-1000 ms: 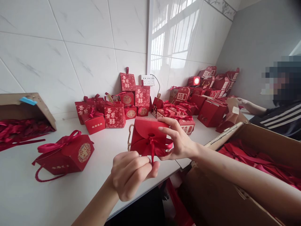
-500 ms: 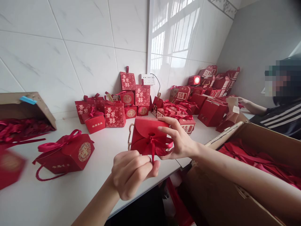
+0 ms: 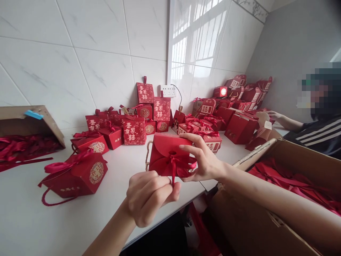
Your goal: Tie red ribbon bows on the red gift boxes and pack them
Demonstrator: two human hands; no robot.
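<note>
Near the front edge of the table (image 3: pixel 23 224), the left hand (image 3: pixel 150 199) pinches a ribbon (image 3: pixel 173 170) on the small red box (image 3: pixel 162 149), its right side gripped by the right hand (image 3: pixel 205 160). Left sits a bow-topped box (image 3: pixel 77 179); beyond, by the wall (image 3: pixel 101 64), stands a power strip (image 3: pixel 167 91).

left hand (image 3: pixel 152 198): fingers curled, pinched | right hand (image 3: pixel 203 156): fingers extended, thumb below | forearms (image 3: pixel 113 225) converging
</note>
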